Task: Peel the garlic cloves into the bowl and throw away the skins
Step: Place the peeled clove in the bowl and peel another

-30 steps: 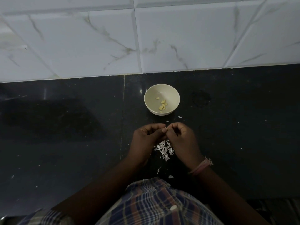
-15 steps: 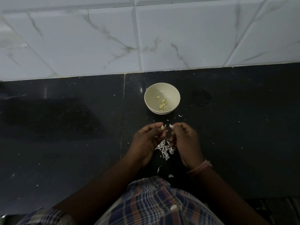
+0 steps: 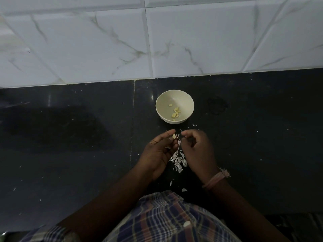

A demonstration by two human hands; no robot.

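Dark counter (image 3: 70, 154) is filling the lower 2/3 of the frame, w/ white marbled tiles (image 3: 104, 41) running across the top. Person's checked shirt (image 3: 166, 219) is showing at bottom centre. Left hand (image 3: 158, 151), centre frame, is curling closed & pinching a pale garlic clove (image 3: 174, 136) betw. thumb & fingertips; clove is looking mostly bare, though a bit of skin may be clinging, can't tell. Right hand (image 3: 197, 149), just beside it to the right, is loosely curled w/ finger & thumb nearly meeting; whether it's holding a scrap of skin isn't clear. White bowl (image 3: 174, 106) is sitting just above the hands, w/ a few peeled cloves (image 3: 175, 112) lying in its bottom. Skins (image 3: 178, 161) are piling on the counter betw. & below the hands, w/ stray flakes scattered around. Prob. the step in hand is finishing this clove: better checking for leftover skin, then dropping it low over the bowl so it isn't bouncing out, & keeping skins in one heap for easy binning.
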